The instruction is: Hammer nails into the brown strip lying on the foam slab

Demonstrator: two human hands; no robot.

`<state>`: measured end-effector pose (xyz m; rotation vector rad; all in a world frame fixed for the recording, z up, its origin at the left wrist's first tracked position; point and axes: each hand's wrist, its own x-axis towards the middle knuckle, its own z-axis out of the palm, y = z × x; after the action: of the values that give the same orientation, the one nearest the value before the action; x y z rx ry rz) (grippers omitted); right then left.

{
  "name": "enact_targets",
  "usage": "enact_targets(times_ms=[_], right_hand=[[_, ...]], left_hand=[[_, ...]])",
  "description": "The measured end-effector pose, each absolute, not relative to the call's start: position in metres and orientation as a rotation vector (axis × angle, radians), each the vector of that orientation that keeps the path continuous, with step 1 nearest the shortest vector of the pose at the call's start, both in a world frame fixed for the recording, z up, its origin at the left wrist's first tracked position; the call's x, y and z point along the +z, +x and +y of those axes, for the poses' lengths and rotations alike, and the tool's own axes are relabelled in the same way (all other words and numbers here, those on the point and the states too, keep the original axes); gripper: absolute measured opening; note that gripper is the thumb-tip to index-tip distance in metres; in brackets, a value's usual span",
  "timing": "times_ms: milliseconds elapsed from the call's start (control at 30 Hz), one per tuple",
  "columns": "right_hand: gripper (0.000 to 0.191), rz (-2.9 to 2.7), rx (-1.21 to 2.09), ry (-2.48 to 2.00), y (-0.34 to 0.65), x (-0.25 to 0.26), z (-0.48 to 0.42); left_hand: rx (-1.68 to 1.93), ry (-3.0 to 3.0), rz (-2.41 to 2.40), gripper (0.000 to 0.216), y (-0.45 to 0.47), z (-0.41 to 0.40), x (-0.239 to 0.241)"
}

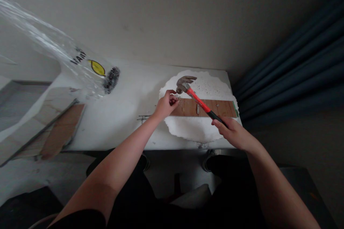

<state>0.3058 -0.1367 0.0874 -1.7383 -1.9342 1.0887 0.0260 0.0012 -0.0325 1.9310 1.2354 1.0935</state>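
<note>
My right hand [229,130] is wrapped round the black grip of a claw hammer [198,100] with a red handle. Its metal head is tilted over the far left part of a brown wood-look strip [188,108], close to my left fingers. My left hand [167,104] is closed in a pinch at the strip's left end; whatever lies between the fingertips is too small to make out. Beneath the strip is a white round mat [193,130] with a ragged edge. Small grey crumbs are scattered over the mat and strip.
Several thin dark rods or nails [143,117] lie left of the mat on the white table [115,121]. Clear printed plastic wrap [80,66] hangs at the left, above wood-look boards [63,130]. A wall stands behind, and a dark curtain [295,67] hangs at the right.
</note>
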Motion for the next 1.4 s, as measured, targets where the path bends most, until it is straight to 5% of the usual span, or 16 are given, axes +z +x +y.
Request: enact_targets(times_ms=[1400], right_hand=[[0.049, -1.931, 1.153, -1.728, 0.3044, 0.0842, -0.1383]], left_hand=[[1.066, 1.923, 1.217, 0.048, 0.0267, 0.0035, -0.0359]])
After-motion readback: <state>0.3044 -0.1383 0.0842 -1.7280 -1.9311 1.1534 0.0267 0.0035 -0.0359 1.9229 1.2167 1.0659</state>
